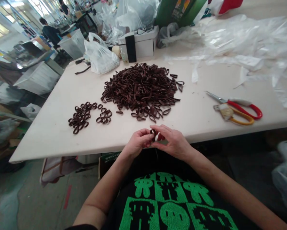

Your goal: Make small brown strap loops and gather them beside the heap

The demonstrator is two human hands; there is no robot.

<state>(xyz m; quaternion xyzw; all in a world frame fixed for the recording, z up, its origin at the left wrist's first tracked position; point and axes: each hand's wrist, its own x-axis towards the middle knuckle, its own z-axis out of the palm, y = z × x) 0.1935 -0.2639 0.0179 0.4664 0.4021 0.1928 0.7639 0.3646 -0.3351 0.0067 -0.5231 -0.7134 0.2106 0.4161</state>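
Observation:
Just over the table's front edge, my left hand (141, 139) pinches a small dark brown strap loop (154, 131) between thumb and fingers. Around the loop's other side curls my right hand (172, 140), its thumb and index finger at the loop's edges. Beyond the hands lies a big heap of flattened brown loops (140, 86). To its left are two small groups of rounder loops, a larger group (81, 116) and a smaller group (104, 115).
Red-handled scissors (244, 107) and yellow-handled cutters (234, 115) lie at the right. At the back are a white plastic bag (100, 56), a white box (144, 43) with glasses, a dark phone-like slab (131, 48) and clear plastic sheeting (241, 35). A person (50, 32) works far left.

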